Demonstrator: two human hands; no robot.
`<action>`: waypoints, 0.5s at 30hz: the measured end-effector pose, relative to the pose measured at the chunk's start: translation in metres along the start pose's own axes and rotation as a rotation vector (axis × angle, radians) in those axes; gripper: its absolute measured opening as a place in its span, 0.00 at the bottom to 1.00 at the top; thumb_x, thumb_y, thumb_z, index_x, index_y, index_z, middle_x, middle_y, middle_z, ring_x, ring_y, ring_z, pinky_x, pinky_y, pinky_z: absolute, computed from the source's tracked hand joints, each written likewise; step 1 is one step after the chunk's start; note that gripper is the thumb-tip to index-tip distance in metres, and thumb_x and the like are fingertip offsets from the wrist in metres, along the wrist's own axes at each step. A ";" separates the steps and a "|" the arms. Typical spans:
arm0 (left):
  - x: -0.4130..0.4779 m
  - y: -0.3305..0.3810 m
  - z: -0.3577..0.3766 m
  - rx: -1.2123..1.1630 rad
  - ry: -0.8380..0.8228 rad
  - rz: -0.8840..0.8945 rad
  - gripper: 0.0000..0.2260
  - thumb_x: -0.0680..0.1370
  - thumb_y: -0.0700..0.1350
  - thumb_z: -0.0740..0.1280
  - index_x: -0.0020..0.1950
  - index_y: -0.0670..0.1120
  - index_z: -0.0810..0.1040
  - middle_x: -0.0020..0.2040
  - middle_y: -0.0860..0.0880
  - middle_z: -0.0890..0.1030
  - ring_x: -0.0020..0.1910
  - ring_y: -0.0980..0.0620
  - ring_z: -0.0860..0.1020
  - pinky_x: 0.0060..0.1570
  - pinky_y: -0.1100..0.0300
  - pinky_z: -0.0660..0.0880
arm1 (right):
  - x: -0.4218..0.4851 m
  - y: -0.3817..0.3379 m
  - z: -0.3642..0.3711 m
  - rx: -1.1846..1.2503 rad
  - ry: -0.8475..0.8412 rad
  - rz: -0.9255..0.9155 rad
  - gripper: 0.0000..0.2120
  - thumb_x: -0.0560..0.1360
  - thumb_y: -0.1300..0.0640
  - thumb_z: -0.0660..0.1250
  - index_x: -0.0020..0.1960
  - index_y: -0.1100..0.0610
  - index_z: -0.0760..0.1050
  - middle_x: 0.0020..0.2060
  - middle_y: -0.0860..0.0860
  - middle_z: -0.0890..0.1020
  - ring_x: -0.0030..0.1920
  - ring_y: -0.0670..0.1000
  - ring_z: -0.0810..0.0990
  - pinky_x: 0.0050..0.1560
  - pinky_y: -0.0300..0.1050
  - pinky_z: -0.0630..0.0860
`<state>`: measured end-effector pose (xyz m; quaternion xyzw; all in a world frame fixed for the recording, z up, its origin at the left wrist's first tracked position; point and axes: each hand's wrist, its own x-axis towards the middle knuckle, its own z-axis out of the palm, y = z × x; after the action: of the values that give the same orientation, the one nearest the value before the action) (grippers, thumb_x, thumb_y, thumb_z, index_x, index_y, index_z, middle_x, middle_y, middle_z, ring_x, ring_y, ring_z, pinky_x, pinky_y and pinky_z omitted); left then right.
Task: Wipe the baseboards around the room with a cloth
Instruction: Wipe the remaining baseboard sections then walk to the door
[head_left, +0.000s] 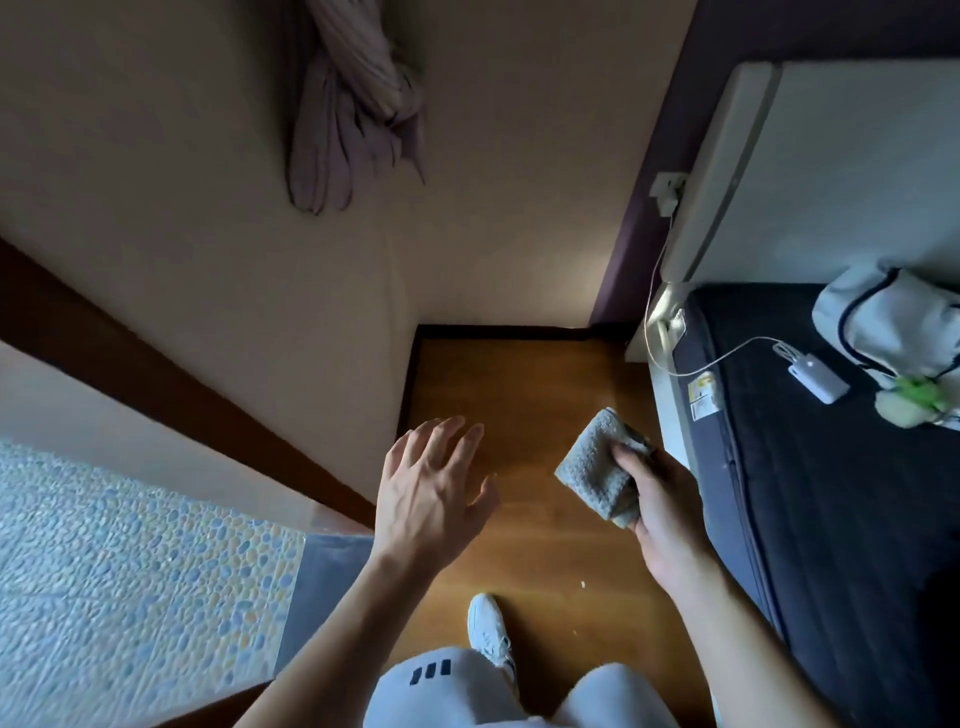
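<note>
Your right grip (660, 504) is closed around the folded grey cloth (597, 467). It holds the cloth in the air above the wooden floor (524, 395), just beside the edge of the bed (831, 467). Your left grip (431, 493) is open with fingers spread. It holds nothing and hovers over the floor near the left wall. The dark baseboard (504, 331) runs along the foot of the far wall and turns down the left wall. The cloth is well apart from it and touches no part of it.

The strip of floor is narrow, with wall on one side and bed on the other, so you will likely feel crowded as you lower yourself. The main hazard is probably the white cable (727, 356). It drops from the wall plug (667, 192) past the far right corner and crosses the mattress to a small white charger (818, 382). If you wipe into that corner, the cloth or your forearm could snag the cable and either pull the plug or drag the charger off the bed.

The knotted curtain (353, 104) hangs above the far wall, and your head may brush it when you lean in. Folded this thick, the cloth may also skip the inner corner where the two runs of baseboard meet.
</note>
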<state>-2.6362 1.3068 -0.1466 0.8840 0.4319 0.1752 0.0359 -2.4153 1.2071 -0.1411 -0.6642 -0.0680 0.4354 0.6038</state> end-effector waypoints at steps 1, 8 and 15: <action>0.016 -0.008 0.004 -0.001 -0.001 -0.003 0.24 0.77 0.59 0.63 0.68 0.48 0.78 0.67 0.47 0.78 0.65 0.44 0.75 0.63 0.46 0.71 | 0.013 -0.006 0.009 0.001 -0.003 0.005 0.01 0.76 0.57 0.71 0.47 0.53 0.82 0.37 0.48 0.85 0.40 0.52 0.81 0.42 0.49 0.72; 0.097 -0.032 0.030 -0.005 -0.012 -0.056 0.24 0.77 0.58 0.64 0.69 0.48 0.78 0.66 0.47 0.79 0.63 0.43 0.77 0.60 0.46 0.73 | 0.095 -0.038 0.045 -0.040 -0.041 0.016 0.04 0.76 0.55 0.72 0.50 0.51 0.82 0.44 0.53 0.85 0.42 0.50 0.82 0.39 0.47 0.73; 0.182 -0.047 0.073 0.008 0.018 -0.151 0.24 0.76 0.57 0.64 0.68 0.47 0.79 0.65 0.46 0.79 0.62 0.43 0.77 0.61 0.46 0.74 | 0.196 -0.079 0.081 -0.153 -0.133 0.039 0.13 0.68 0.48 0.75 0.50 0.51 0.82 0.48 0.53 0.86 0.51 0.55 0.85 0.54 0.60 0.80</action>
<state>-2.5440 1.4838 -0.1745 0.8474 0.4983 0.1784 0.0414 -2.3142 1.4089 -0.1615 -0.6791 -0.1278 0.4837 0.5371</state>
